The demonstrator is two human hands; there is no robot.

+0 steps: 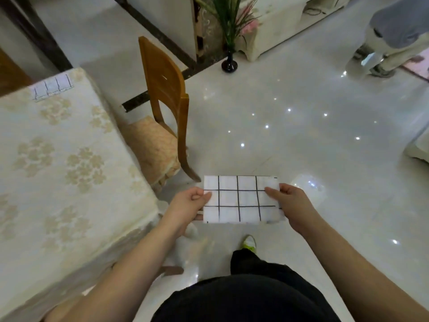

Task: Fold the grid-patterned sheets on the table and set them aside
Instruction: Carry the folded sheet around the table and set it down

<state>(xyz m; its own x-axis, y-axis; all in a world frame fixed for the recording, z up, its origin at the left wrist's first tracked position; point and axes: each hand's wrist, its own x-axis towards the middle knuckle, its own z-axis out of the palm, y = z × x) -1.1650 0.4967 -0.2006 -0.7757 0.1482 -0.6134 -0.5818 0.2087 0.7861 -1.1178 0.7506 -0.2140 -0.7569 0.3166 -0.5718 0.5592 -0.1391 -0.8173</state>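
A grid sheet [241,198] is held flat in the air over the floor [301,135], to the right of the surface [58,159] and clear of it. The left hand [188,203] pinches the sheet's left edge, thumb on top and fingers curled beneath; its grip is grasping the sheet. The right hand [292,205] pinches the right edge the same way, thumb on top, its grip also grasping the sheet. A second sheet [53,87] lies at the far edge of the surface, well apart from the held one. The surface is covered by a pale cloth with a flower pattern. A wooden chair [167,108] with a cushion stands just beside its right side. Farther off, a dark vase [229,63] with green leaves stands on the floor. Another person's legs [383,47] show at far right.
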